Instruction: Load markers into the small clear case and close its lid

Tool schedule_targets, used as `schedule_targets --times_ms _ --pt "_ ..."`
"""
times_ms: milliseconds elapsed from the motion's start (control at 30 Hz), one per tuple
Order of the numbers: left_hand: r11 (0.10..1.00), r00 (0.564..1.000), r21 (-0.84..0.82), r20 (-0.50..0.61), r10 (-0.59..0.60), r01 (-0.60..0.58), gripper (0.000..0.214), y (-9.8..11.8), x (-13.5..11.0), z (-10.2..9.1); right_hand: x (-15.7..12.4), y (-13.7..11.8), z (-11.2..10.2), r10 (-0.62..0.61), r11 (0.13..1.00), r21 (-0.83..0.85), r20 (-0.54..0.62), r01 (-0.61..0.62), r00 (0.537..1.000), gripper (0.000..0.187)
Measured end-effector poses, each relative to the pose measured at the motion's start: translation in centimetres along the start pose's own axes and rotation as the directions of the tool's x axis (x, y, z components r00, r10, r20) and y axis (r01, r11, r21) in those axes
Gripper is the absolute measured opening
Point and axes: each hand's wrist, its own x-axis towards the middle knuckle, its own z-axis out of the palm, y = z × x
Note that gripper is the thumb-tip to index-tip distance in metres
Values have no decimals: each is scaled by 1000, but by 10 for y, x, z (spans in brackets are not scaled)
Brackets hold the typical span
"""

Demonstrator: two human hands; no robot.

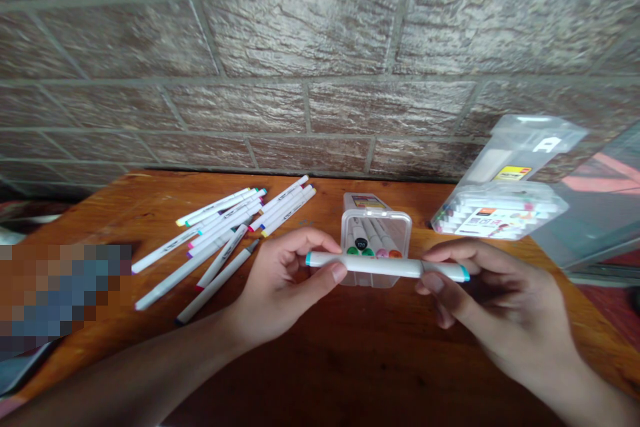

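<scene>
A white marker (380, 265) with teal ends is held level between both hands, above the table. My left hand (290, 283) pinches its left part between thumb and fingers. At the other end, my right hand (500, 300) grips the capped part, with the teal tip sticking out. Just behind the marker stands a small clear plastic case (407, 230) with several markers inside, showing black, green, pink and orange ends. The held marker hides part of this case. Several loose white markers (200, 260) with coloured ends lie in a scattered group left of my left hand.
On the right of the wooden table (320, 373), a larger clear case (555, 203) full of markers has its lid raised. A brick-patterned wall (260, 107) runs behind the table. A dark flat object (25, 363) lies at the left edge, partly pixelated.
</scene>
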Motion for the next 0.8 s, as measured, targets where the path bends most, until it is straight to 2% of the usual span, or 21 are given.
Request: schedule_targets --times_ms 100,200,633,800 --pt "997 998 -48 6 -64 64 14 -1 -1 -1 0 -2 1 20 999 42 -11 -19 1000 26" --pt "995 997 -67 -2 -79 78 17 -2 -1 -1 2 -4 1 41 996 86 -11 -40 999 32" --pt "984 999 -174 -7 -45 43 22 -6 -1 -3 5 -2 -2 98 976 196 14 -99 995 33" --pt "972 998 -228 -5 -56 53 23 -6 -1 -4 6 0 -4 112 967 224 37 -118 993 24"
